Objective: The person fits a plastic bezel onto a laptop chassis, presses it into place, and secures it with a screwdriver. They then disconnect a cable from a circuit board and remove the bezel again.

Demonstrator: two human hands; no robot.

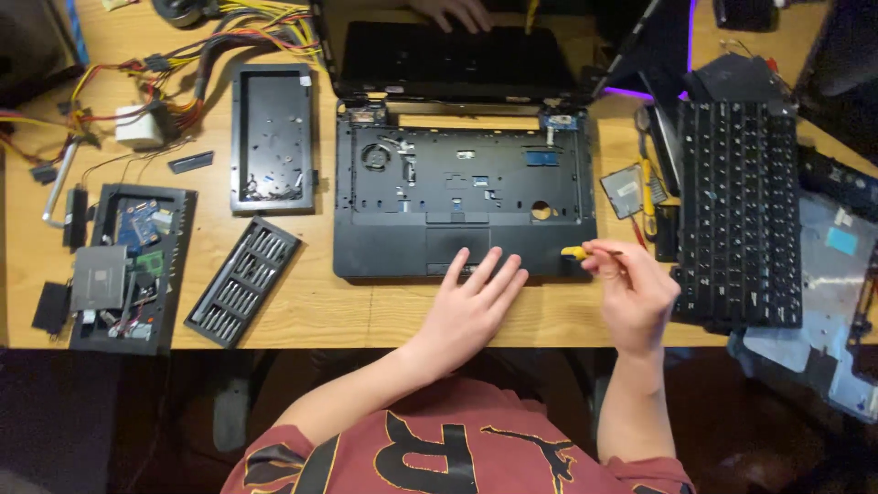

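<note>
A black laptop lies opened on the wooden desk with its keyboard removed, showing the inner frame. My left hand rests flat, fingers apart, on the laptop's front edge over the touchpad. My right hand holds a small screwdriver with a yellow handle by the laptop's front right corner. The removed black keyboard lies to the right of my right hand.
A screwdriver bit case lies left of the laptop, beside a black cover panel. An opened device with circuit boards and bundled coloured wires sit at left. Another person's hand rests at the top.
</note>
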